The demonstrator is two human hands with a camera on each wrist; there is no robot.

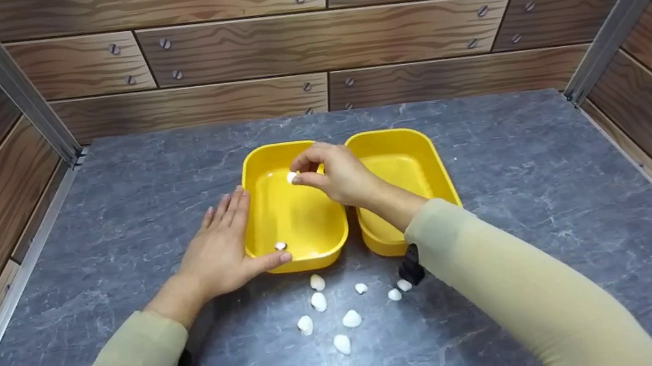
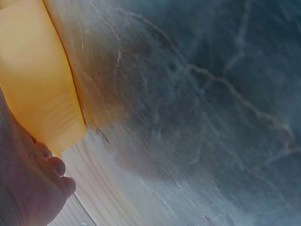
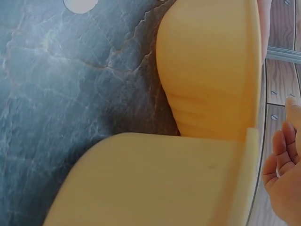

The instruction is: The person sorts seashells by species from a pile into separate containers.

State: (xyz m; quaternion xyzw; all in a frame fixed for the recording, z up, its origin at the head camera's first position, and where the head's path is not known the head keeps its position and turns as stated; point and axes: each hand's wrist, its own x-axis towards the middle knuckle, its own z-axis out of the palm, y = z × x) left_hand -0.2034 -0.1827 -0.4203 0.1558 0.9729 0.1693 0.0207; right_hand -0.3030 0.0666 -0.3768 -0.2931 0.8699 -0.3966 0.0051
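My right hand [image 1: 334, 172] pinches a small white seashell [image 1: 292, 177] between thumb and fingertips, above the left yellow tub [image 1: 342, 237]. A second seashell [image 1: 281, 246] lies in that tub near its front left corner. My left hand [image 1: 215, 248] rests against the tub's left side with straight fingers, the thumb across the front rim. In the left wrist view, part of the left hand [image 2: 30, 181] shows beside the tub's yellow wall [image 2: 40, 75]. The right wrist view catches the right hand [image 3: 284, 169] at the edge, its fingertips partly out of frame.
Another yellow tub [image 1: 448, 176] stands just right of the first, partly behind my right forearm. Several white seashells [image 1: 352, 319] lie scattered on the grey marbled tabletop [image 1: 509, 184] in front of the tubs. Wood-patterned panels [image 1: 319, 39] enclose the back and sides.
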